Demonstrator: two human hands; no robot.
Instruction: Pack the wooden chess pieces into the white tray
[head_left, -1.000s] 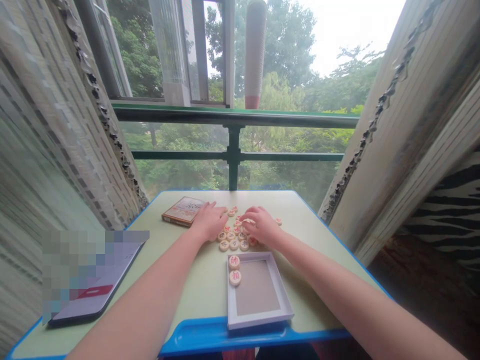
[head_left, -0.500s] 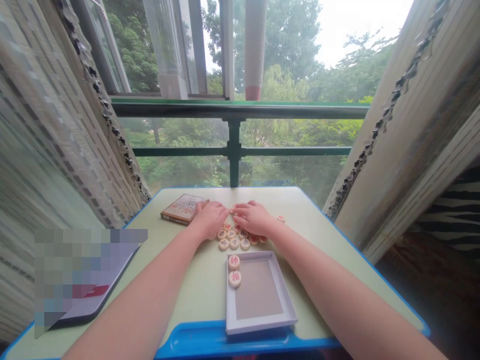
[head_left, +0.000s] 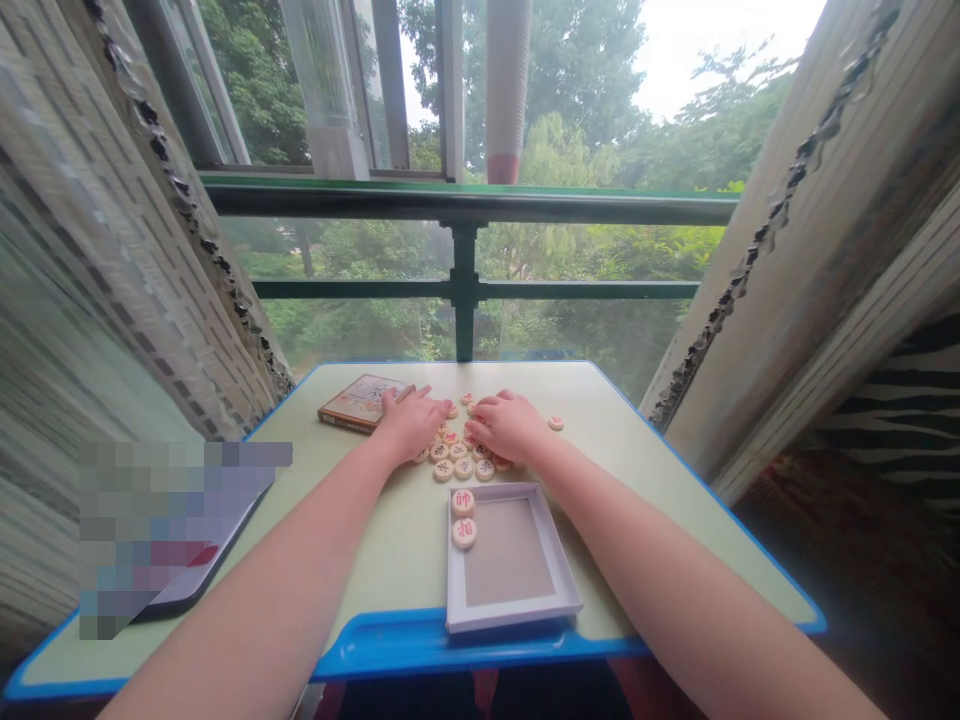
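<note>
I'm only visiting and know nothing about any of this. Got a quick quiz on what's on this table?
1. True or false: the white box holds two pieces.
2. Which hand is nearer the orange box? A: left hand. B: right hand.
3. Fill in: the lone piece lies to the ___ of the heap.

Key: 1 true. 2 A. 3 right.
</note>
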